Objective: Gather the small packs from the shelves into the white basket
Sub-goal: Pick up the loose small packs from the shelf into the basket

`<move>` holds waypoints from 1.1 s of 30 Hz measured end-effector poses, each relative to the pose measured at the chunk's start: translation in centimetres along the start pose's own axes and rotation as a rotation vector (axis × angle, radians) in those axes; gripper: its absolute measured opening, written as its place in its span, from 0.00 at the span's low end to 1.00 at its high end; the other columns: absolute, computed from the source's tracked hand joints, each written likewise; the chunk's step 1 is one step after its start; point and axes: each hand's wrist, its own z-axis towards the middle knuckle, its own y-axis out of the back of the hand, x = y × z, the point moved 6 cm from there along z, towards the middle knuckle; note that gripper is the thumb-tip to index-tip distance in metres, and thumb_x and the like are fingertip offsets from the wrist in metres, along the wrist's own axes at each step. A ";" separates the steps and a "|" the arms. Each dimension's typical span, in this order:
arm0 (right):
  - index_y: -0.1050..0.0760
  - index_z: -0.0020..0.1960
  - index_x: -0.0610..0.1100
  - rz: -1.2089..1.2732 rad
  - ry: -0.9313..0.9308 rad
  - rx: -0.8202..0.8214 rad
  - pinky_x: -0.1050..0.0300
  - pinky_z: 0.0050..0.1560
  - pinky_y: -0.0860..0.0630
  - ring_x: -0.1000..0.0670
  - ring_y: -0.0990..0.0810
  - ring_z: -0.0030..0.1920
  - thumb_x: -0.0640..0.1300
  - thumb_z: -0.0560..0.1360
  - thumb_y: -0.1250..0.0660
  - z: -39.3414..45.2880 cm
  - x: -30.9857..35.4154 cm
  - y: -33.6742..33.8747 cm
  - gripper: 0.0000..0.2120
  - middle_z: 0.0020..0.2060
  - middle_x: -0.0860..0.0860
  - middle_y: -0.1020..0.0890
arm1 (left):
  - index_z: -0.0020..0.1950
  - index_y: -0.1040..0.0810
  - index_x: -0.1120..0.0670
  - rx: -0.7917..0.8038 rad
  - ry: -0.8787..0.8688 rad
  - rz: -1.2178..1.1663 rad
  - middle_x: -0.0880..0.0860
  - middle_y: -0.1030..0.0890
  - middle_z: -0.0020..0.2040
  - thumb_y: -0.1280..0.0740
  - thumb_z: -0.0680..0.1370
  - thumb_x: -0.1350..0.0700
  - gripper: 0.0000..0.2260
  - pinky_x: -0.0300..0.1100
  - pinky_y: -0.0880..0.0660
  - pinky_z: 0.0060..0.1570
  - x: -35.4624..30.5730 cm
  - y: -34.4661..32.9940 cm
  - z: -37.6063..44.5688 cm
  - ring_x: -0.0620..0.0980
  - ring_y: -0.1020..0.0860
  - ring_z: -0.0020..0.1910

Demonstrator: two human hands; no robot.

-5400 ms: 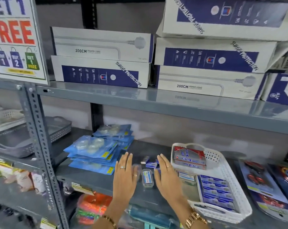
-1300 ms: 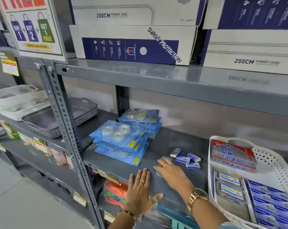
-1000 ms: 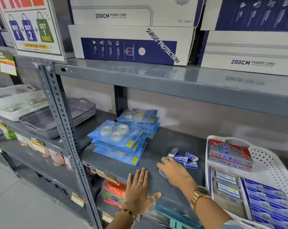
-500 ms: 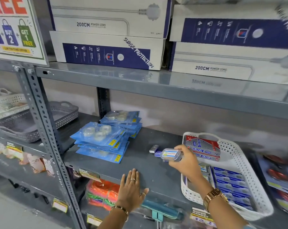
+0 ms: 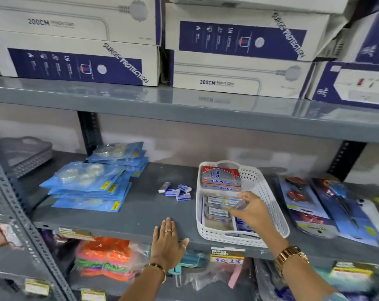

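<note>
A white perforated basket [image 5: 268, 198] stands on the grey middle shelf [image 5: 138, 211], right of centre. Inside it lie red-and-grey boxes [image 5: 221, 178] at the back and several blue-and-white packs [image 5: 216, 211] in front. My right hand [image 5: 250, 210] is over the basket's middle and pinches a small clear pack with a blue label [image 5: 233, 203]. Several small blue-and-white packs [image 5: 177, 191] lie loose on the shelf just left of the basket. My left hand [image 5: 168, 242] rests flat on the shelf's front edge, fingers straight.
Stacks of blue tape packs [image 5: 90, 185] lie at the left of the shelf. Blister cards [image 5: 327, 209] lie right of the basket. Large white-and-blue power cord boxes [image 5: 238, 53] fill the shelf above. A grey basket [image 5: 30, 157] sits far left. Bagged goods are on the shelf below.
My right hand picked up a small clear pack from the shelf and carried it right, over the white basket. My left hand stayed on the shelf edge. The view shifted right.
</note>
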 end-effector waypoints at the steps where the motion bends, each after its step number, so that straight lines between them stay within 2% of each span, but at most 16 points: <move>1: 0.25 0.51 0.44 -0.016 0.002 0.001 0.66 0.35 0.30 0.49 0.21 0.43 0.44 0.62 0.21 -0.3 -0.1 0.0 0.21 0.45 0.46 0.18 | 0.77 0.56 0.62 -0.007 -0.002 0.000 0.58 0.55 0.79 0.52 0.80 0.41 0.34 0.49 0.57 0.76 -0.1 0.1 -0.1 0.54 0.55 0.78; 3: 0.27 0.46 0.48 -0.090 0.038 -0.005 0.62 0.37 0.28 0.48 0.20 0.42 0.47 0.62 0.21 -0.6 0.1 -0.5 0.18 0.44 0.46 0.18 | 0.77 0.57 0.62 -0.013 -0.003 0.000 0.57 0.55 0.79 0.52 0.80 0.41 0.34 0.49 0.57 0.76 0.0 0.0 -0.1 0.54 0.55 0.78; 5: 0.28 0.43 0.48 -0.208 0.065 0.006 0.60 0.40 0.31 0.49 0.23 0.42 0.50 0.62 0.23 -1.0 0.6 -1.1 0.16 0.44 0.47 0.21 | 0.77 0.57 0.62 -0.016 -0.012 0.003 0.57 0.55 0.79 0.53 0.80 0.40 0.34 0.49 0.57 0.76 0.1 0.0 -0.1 0.54 0.55 0.78; 7: 0.26 0.45 0.46 -0.351 0.056 0.041 0.60 0.42 0.32 0.49 0.25 0.43 0.54 0.64 0.26 -1.2 1.4 -1.8 0.17 0.43 0.48 0.23 | 0.77 0.56 0.61 -0.021 -0.019 0.018 0.58 0.54 0.79 0.58 0.78 0.37 0.36 0.49 0.57 0.76 0.1 -0.1 0.0 0.54 0.54 0.78; 9: 0.24 0.50 0.42 -0.475 0.033 0.060 0.56 0.46 0.25 0.48 0.21 0.46 0.59 0.66 0.28 -1.2 2.2 -2.6 0.23 0.45 0.47 0.20 | 0.77 0.55 0.61 -0.041 -0.025 0.021 0.58 0.53 0.79 0.66 0.70 0.35 0.42 0.49 0.56 0.76 0.1 -0.2 0.0 0.54 0.53 0.78; 11: 0.23 0.53 0.40 -0.519 -0.010 0.060 0.55 0.50 0.23 0.46 0.19 0.51 0.60 0.67 0.29 -1.2 2.7 -3.4 0.26 0.50 0.46 0.18 | 0.77 0.55 0.61 -0.060 -0.031 0.022 0.58 0.53 0.79 0.64 0.72 0.35 0.41 0.48 0.56 0.76 0.3 -0.3 0.1 0.54 0.52 0.78; 15: 0.25 0.58 0.39 -0.561 -0.039 0.057 0.53 0.55 0.23 0.44 0.20 0.56 0.57 0.71 0.32 -1.1 3.3 -5.2 0.25 0.56 0.43 0.19 | 0.77 0.55 0.61 -0.058 -0.049 0.020 0.58 0.54 0.79 0.52 0.80 0.40 0.34 0.48 0.57 0.76 0.4 -0.4 0.1 0.54 0.54 0.78; 21: 0.25 0.59 0.37 -0.576 -0.069 0.116 0.54 0.55 0.23 0.44 0.19 0.56 0.52 0.73 0.32 -0.9 3.4 -6.9 0.22 0.55 0.43 0.19 | 0.77 0.56 0.61 -0.069 -0.073 0.016 0.58 0.54 0.79 0.51 0.80 0.41 0.34 0.47 0.57 0.76 0.6 -0.4 0.2 0.54 0.54 0.78; 24: 0.23 0.52 0.37 -0.494 -0.125 0.192 0.55 0.50 0.22 0.44 0.18 0.48 0.49 0.73 0.31 -0.5 2.7 -7.5 0.16 0.51 0.42 0.17 | 0.77 0.56 0.60 -0.086 -0.077 0.005 0.57 0.54 0.79 0.51 0.80 0.41 0.33 0.46 0.57 0.76 0.6 -0.4 0.1 0.54 0.54 0.78; 26: 0.21 0.45 0.37 -0.438 -0.137 0.192 0.54 0.49 0.19 0.43 0.16 0.46 0.42 0.73 0.33 0.2 2.3 -7.1 0.08 0.47 0.40 0.15 | 0.77 0.56 0.60 -0.090 -0.073 -0.001 0.57 0.54 0.79 0.51 0.80 0.41 0.33 0.46 0.58 0.76 0.6 -0.4 0.0 0.54 0.55 0.78; 27: 0.20 0.45 0.36 -0.426 -0.129 0.196 0.52 0.49 0.18 0.43 0.15 0.46 0.39 0.73 0.34 0.6 2.1 -6.9 0.06 0.46 0.40 0.15 | 0.77 0.56 0.60 -0.090 -0.073 0.002 0.57 0.54 0.79 0.51 0.80 0.41 0.33 0.46 0.58 0.76 0.5 -0.3 0.0 0.54 0.55 0.78; 30: 0.18 0.45 0.37 -0.457 -0.059 0.279 0.51 0.50 0.18 0.44 0.16 0.47 0.37 0.72 0.37 1.1 1.9 -6.8 0.09 0.42 0.44 0.15 | 0.77 0.56 0.60 -0.090 -0.070 0.002 0.57 0.54 0.79 0.51 0.80 0.40 0.33 0.46 0.58 0.76 0.5 -0.2 -0.1 0.54 0.54 0.78; 33: 0.18 0.45 0.39 -0.507 -0.002 0.375 0.49 0.54 0.19 0.44 0.17 0.49 0.37 0.69 0.36 0.9 1.9 -7.0 0.09 0.47 0.44 0.15 | 0.77 0.56 0.59 -0.082 -0.069 -0.007 0.57 0.54 0.79 0.51 0.80 0.40 0.33 0.46 0.58 0.76 0.5 -0.2 -0.1 0.54 0.54 0.78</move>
